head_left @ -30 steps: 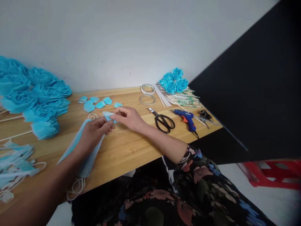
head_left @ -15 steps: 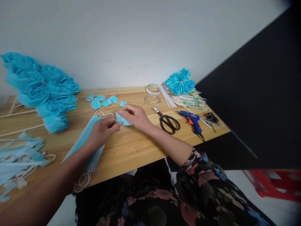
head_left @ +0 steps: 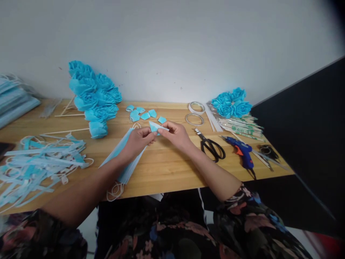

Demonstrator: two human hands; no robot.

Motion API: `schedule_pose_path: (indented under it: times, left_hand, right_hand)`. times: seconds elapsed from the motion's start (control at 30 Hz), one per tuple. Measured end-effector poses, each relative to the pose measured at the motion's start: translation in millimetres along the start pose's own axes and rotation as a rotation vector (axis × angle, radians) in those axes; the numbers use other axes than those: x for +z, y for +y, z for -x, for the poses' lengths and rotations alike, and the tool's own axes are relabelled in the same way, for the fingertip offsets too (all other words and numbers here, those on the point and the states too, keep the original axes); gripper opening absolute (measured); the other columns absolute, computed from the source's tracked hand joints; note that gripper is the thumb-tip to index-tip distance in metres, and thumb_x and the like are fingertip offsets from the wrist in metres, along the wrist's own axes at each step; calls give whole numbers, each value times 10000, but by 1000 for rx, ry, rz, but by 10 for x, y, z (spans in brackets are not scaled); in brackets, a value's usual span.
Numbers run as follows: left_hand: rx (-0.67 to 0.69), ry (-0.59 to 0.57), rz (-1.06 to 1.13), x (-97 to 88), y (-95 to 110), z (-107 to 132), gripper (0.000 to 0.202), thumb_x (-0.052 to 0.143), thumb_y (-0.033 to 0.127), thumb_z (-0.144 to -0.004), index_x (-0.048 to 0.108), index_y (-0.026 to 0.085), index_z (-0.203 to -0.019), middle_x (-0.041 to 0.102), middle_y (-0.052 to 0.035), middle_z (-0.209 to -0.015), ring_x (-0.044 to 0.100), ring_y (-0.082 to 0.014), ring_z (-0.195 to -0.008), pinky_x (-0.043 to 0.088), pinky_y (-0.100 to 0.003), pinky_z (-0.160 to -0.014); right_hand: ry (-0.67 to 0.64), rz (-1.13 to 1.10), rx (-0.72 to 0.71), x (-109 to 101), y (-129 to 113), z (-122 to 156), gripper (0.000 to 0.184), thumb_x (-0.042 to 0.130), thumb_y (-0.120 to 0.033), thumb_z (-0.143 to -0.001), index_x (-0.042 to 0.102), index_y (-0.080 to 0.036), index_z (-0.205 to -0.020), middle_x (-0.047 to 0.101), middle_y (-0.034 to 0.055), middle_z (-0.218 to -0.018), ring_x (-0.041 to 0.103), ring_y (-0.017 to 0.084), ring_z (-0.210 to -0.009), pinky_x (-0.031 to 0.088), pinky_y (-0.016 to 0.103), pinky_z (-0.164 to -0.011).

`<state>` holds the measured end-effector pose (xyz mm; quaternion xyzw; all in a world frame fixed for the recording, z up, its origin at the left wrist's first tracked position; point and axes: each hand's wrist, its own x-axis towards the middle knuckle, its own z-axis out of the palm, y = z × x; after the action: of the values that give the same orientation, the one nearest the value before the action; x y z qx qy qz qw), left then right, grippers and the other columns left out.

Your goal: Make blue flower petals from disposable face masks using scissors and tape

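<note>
Between both hands, above the wooden table [head_left: 167, 169], is a small piece of light-blue mask fabric [head_left: 154, 126], folded to a point. My left hand [head_left: 141, 139] pinches its lower left edge with thumb and fingers. My right hand [head_left: 175, 135] grips its right side, fingers closed. Under my left forearm lies a stack of blue face masks [head_left: 128, 172] with white ear loops, partly hidden by the arm. Several cut blue fabric pieces [head_left: 145, 116] lie flat just beyond my hands.
Blue fabric roses [head_left: 93, 95] on sticks stand at left, above a heap of cut mask strips [head_left: 51, 162]. On the right lie black-handled scissors [head_left: 212, 147], a blue glue gun [head_left: 242, 149], tape rolls [head_left: 196, 108], wrapped sticks [head_left: 239, 126] and more blue flowers [head_left: 231, 103].
The view has swung left, so table items sit farther right. The fabric piece was flatter and now shows a folded, pointed shape. Both hands still hold it.
</note>
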<state>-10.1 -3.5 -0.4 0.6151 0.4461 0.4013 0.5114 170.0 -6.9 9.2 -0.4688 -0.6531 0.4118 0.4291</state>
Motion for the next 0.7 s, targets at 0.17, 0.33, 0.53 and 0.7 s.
schedule_pose_path:
  times: [0.17, 0.33, 0.53, 0.7]
  left_hand:
    - [1, -21, 20, 9, 21, 8, 246, 685, 419, -737, 676, 176, -698, 669, -11, -646, 549, -109, -561, 462, -235, -555]
    - [-44, -41, 46, -8, 16, 10, 267, 695, 420, -756, 686, 167, -674, 681, -25, -641, 564, -112, -573, 477, -241, -579]
    - [-82, -25, 123, -22, -12, -13, 236, 697, 386, -770, 677, 168, -682, 697, -33, -665, 558, -104, -558, 473, -243, -573]
    - [-50, -56, 65, -18, -26, -4, 248, 705, 389, -775, 659, 174, -661, 671, -29, -634, 553, -112, -557, 462, -250, -571]
  right_hand:
    - [2, 28, -14, 5, -19, 7, 291, 664, -464, -814, 632, -183, -745, 568, -25, -693, 413, 108, -626, 324, 260, -607]
    - [21, 16, -39, -19, -1, 9, 376, 648, -542, -843, 628, -182, -734, 530, -26, -675, 433, 114, -642, 350, 261, -626]
    - [25, -42, -34, -89, 70, -19, 535, 537, -695, -886, 632, -191, -733, 573, 5, -724, 547, 156, -738, 437, 287, -722]
    - [-63, -65, 4, -64, -20, 7, 399, 694, -593, -812, 689, -197, -859, 637, 6, -794, 557, 155, -768, 442, 293, -746]
